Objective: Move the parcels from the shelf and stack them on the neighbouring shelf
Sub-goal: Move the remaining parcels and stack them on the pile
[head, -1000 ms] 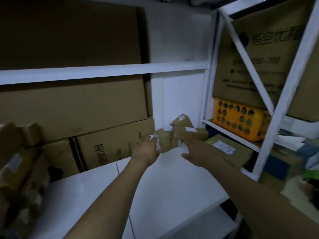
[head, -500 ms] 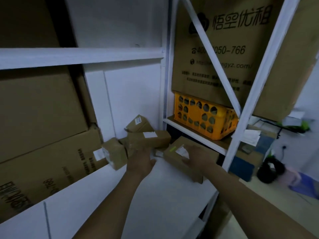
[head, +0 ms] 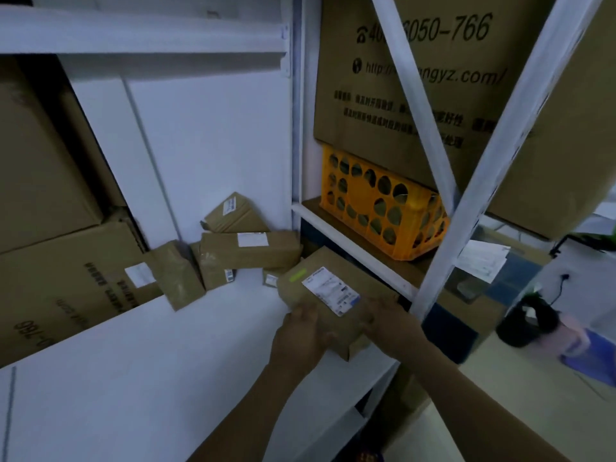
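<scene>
Two hands on one labelled parcel [head: 330,291]: my left hand [head: 300,338] and right hand [head: 390,320] grip its near end at the right edge of the white shelf [head: 166,361]. Against the far wall, other parcels [head: 250,253] (brown, taped) lie piled.

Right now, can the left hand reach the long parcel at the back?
Probably not: left hand and right hand both grip the big parcel, which sits in front of the long parcel.

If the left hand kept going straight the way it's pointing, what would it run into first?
The labelled parcel: the left hand holds its near edge. Past that, probably the neighbouring shelf's white rail, though depth is unclear.
</scene>
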